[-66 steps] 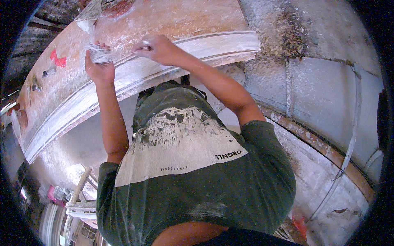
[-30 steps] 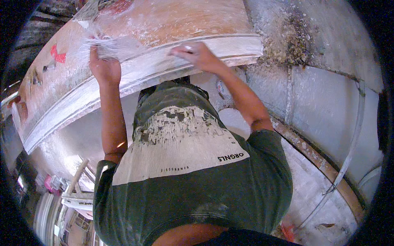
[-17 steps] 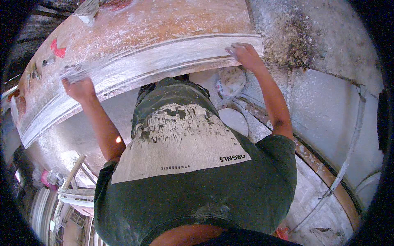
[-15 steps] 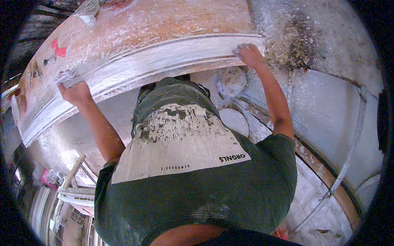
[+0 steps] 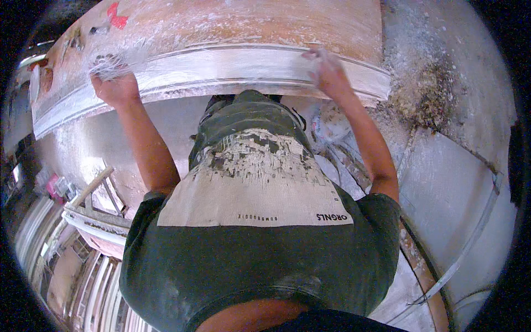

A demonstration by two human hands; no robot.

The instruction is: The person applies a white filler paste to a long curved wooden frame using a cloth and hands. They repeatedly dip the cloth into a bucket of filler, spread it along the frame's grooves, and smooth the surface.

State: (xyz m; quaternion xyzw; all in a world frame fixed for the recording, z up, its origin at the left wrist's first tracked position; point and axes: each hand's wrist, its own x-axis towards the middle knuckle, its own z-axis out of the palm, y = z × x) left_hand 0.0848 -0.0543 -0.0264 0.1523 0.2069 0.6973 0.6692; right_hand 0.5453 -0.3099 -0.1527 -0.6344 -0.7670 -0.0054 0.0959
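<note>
A tuft of white fibres (image 5: 113, 67) is held at 10 o'clock in the left hand (image 5: 118, 84), its fingers curled up around the tuft and loose strands fanned out past them. At 1 o'clock the right hand (image 5: 331, 74) is blurred; its fingers look partly bent, but how far they are spread, and whether anything is gripped, cannot be told. It is seen over a long white moulding (image 5: 232, 67), though whether the two are touching cannot be made out. The moulding is laid along the near edge of a brown table (image 5: 249, 25), stretched from about 9 o'clock through 12 to 2 o'clock. The table top is smeared with white, and a red scrap (image 5: 117, 15) is seen on it between 10 and 11 o'clock. At 2 o'clock, beyond the moulding's end, the surface is covered by dark, crumbly dirt (image 5: 425, 94). A wooden frame (image 5: 94, 191) is seen near 9 o'clock, and pale strips (image 5: 102, 301) are lined up near 8 o'clock. The middle is filled by a dark green shirt (image 5: 260, 260), its white print worn away towards 12 o'clock.
</note>
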